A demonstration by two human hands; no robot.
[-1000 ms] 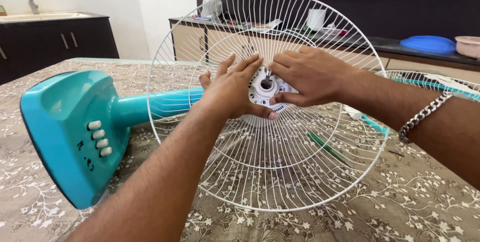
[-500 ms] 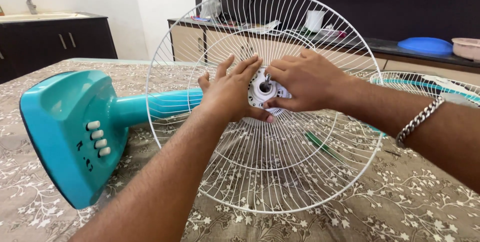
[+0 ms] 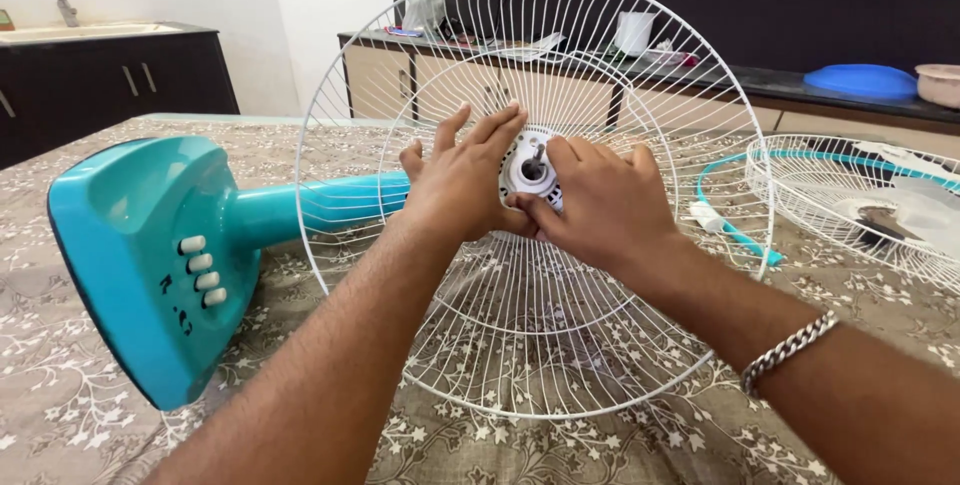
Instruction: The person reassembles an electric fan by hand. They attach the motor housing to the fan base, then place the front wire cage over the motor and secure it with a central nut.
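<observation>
A teal table fan lies on its side, its base (image 3: 150,255) with white buttons at the left and its neck running right. A round white wire rear guard (image 3: 520,345) stands on edge around the motor hub (image 3: 530,167), whose metal shaft pokes out. My left hand (image 3: 462,177) lies flat against the guard just left of the hub, fingers spread. My right hand (image 3: 598,203) presses on the hub's white centre ring from the right, fingertips curled at its lower edge. A metal bracelet (image 3: 790,347) is on my right wrist.
A second white wire guard (image 3: 860,207) with a teal rim ring (image 3: 722,207) and a translucent fan blade lies at the right on the floral cloth (image 3: 60,385). Behind stand a dark cabinet with a sink (image 3: 100,65) and a long counter (image 3: 720,75) with a blue lid.
My right hand has shifted down and round the hub, baring the shaft. The left hand's fingers have spread higher on the guard. The view has tilted slightly.
</observation>
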